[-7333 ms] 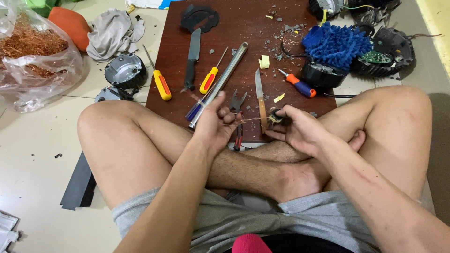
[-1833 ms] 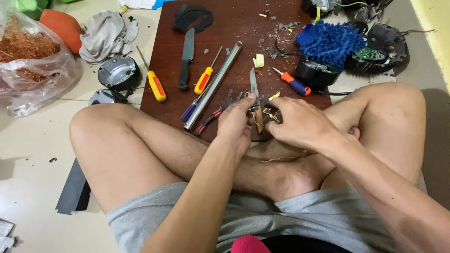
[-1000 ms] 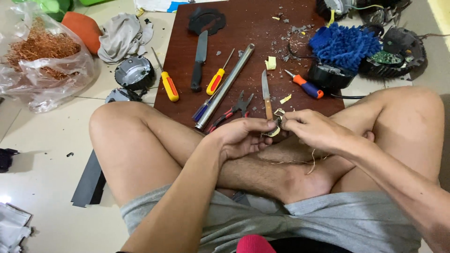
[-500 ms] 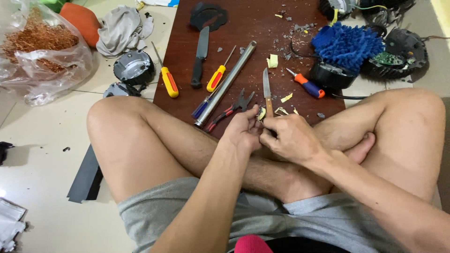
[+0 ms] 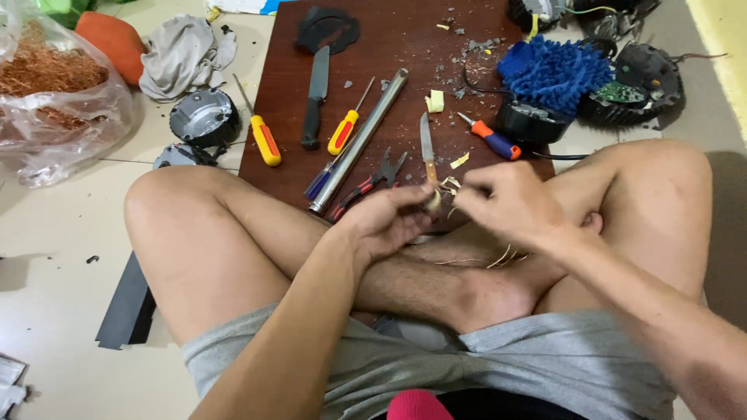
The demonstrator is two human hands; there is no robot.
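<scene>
- Wire bundle point(image 5: 433, 201): small pale stub pinched in left hand point(image 5: 387, 224), held above the crossed legs at the near edge of the brown board point(image 5: 405, 47).
- Change: half a second ago both hands were pressed together over the stub; now right hand point(image 5: 506, 206) has drawn off to the right, a gap between the two. Thin pale strands point(image 5: 498, 257) trail below it over the shin. Reads to me as strands being pulled free of the stub.
- Left fingers point(image 5: 405, 204): narrow, closed on the stub.
- Right fingers point(image 5: 475, 177): curled tight, blurred; pinch looks closed on strand ends, can't confirm what's in it.
- Just beyond the hands on the board: wooden-handled knife point(image 5: 426, 144), blade pointing away; red-handled pliers point(image 5: 372, 180); long metal tube point(image 5: 359, 138) lying diagonal.
- Further: yellow-red screwdriver point(image 5: 345, 131), black-handled knife point(image 5: 314, 97), orange-blue screwdriver point(image 5: 490, 138), yellow screwdriver point(image 5: 263, 136) off the board's left edge.
- Far: blue fluffy mitt point(image 5: 554, 71) on dark motor parts, grey rag point(image 5: 183, 56), clear bag of copper wire point(image 5: 54, 85) far left.
</scene>
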